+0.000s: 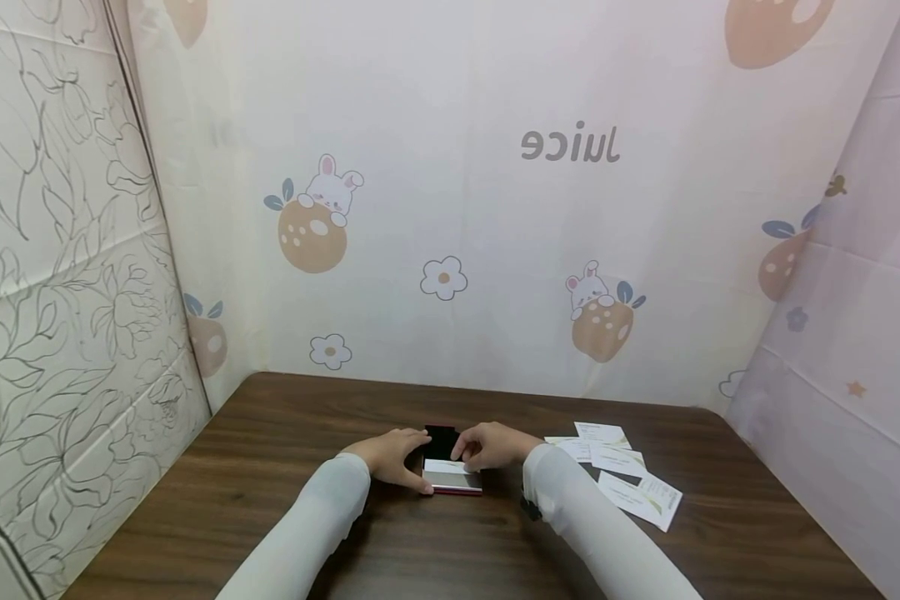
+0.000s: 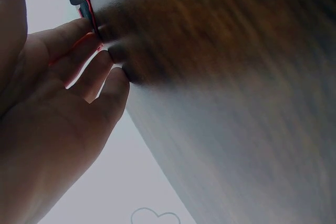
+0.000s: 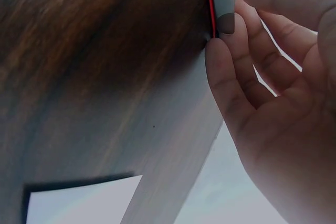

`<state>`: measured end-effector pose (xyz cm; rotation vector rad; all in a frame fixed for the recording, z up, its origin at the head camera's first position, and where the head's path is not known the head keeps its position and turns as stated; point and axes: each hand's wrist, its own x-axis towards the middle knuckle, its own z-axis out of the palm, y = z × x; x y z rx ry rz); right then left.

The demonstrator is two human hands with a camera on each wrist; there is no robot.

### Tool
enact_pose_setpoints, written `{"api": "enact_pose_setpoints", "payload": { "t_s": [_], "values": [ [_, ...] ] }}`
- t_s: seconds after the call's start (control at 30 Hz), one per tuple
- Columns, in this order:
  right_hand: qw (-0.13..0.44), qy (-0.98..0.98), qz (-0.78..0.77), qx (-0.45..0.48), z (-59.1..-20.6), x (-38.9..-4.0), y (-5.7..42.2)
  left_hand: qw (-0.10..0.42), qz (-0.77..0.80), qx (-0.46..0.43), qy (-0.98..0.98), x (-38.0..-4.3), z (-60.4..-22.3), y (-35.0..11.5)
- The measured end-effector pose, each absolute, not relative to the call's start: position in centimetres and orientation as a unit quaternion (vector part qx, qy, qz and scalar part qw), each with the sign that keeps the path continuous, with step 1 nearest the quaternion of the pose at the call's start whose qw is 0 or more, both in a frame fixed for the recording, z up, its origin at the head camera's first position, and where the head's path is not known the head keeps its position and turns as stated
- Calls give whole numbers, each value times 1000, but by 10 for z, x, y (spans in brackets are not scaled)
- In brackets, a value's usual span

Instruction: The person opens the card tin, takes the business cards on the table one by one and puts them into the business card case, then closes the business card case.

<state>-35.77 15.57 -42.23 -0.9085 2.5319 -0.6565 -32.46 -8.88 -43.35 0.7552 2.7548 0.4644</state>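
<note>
A small card case (image 1: 452,481) with a grey face, red edge and black raised lid lies opened on the wooden table. A white business card (image 1: 437,466) sits across it, just below the black lid (image 1: 439,440). My left hand (image 1: 392,457) holds the case at its left side, thumb at the front corner and fingers toward the lid. With bent fingers, my right hand (image 1: 495,447) pinches the card near its right end. In the right wrist view, the fingertips of the right hand (image 3: 262,66) are right at the case's red-edged side.
Several white business cards (image 1: 618,461) lie spread and overlapping on the table (image 1: 450,550), right of the right forearm. One loose card (image 3: 84,203) also shows in the right wrist view. A printed curtain (image 1: 450,208) hangs behind the table's back edge.
</note>
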Motion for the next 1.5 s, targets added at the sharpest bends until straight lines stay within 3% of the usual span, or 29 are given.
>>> {"api": "enact_pose_setpoints", "payload": {
  "t_s": [0.47, 0.77, 1.07, 1.5],
  "values": [
    [187, 891, -260, -321, -414, -353, 177, 126, 158, 250, 947, -321, -434, -89],
    [168, 895, -263, -320, -405, -348, 227, 122, 162, 259, 944, -318, -431, -90],
    [166, 907, -287, -259, -398, -326, 283, 122, 163, 259, 944, -318, -431, -89],
    [102, 949, -209, -213, -390, -310, 350, 120, 166, 262, 943, -319, -431, -89]
  ]
}}
